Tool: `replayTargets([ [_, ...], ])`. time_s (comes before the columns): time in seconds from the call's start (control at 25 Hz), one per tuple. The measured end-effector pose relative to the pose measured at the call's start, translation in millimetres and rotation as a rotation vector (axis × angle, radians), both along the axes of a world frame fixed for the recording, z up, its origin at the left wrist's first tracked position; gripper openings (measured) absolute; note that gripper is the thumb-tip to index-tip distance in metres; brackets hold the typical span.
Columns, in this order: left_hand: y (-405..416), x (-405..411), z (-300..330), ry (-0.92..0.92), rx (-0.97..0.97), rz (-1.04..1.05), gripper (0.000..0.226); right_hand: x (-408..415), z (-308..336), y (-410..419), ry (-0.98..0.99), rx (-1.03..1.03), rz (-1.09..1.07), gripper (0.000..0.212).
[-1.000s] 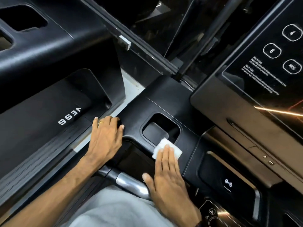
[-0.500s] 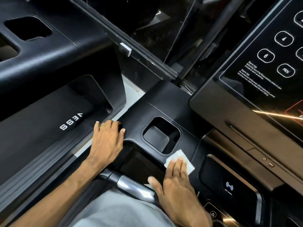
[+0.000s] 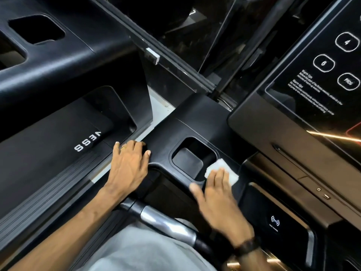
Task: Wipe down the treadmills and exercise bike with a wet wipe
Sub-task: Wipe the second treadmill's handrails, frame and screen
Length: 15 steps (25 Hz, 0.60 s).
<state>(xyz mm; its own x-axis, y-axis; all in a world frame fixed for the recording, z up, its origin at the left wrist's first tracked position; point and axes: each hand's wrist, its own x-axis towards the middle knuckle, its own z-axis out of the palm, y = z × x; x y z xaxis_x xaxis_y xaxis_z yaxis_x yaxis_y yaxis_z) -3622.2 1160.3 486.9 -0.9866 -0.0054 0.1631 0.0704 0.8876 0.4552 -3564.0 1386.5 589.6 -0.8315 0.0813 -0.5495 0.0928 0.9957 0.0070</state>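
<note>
Our right hand [image 3: 218, 200] lies flat, fingers straight and close together, pressing the folded white wet wipe [image 3: 221, 170] onto the black plastic of the treadmill console [image 3: 195, 118]. The thumb sticks out to the left, off the wipe. The wipe shows beyond our fingertips, so it lies ahead of the hand, up and a little right along the line of the forearm. It sits on the rim of the square cup-holder recess [image 3: 192, 157], at that recess's near right corner, with the recess itself just to the left of the fingers.

Our left hand [image 3: 130, 165] holds no wipe. Its fingers are loosely bent over the left edge of the same console moulding, resting there as a brace; a ring shows on one finger.

The relation that matters, as we judge it: the right hand alone carries the wipe and is the nearer one to all the unwiped ground on this side. The recess opens leftward from the fingers, and the wireless-charging tray [image 3: 273, 222] lies to the right and nearer us. A sideways sweep either way would reach one of them.

Further out, the touch panel [image 3: 322, 79] with its round buttons rises at upper right, and the silver handlebar [image 3: 166, 223] crosses below our wrists. A neighbouring treadmill [image 3: 58, 55] stands at left.
</note>
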Motion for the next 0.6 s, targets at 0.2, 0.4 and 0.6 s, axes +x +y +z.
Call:
replayTargets([
  [0.2, -1, -2, 2, -0.014, 0.004, 0.003, 0.043, -20, 13, 2, -0.04, -0.028, 0.024, 0.089],
  [0.4, 1, 0, -1, -0.011, -0.015, 0.015, 0.042, -37, 8, 9, -0.025, -0.029, 0.022, 0.085],
  [0.6, 0, 0, 0, 0.012, -0.008, 0.021, 0.041, -48, 11, 10, -0.023, -0.201, -0.029, 0.09],
])
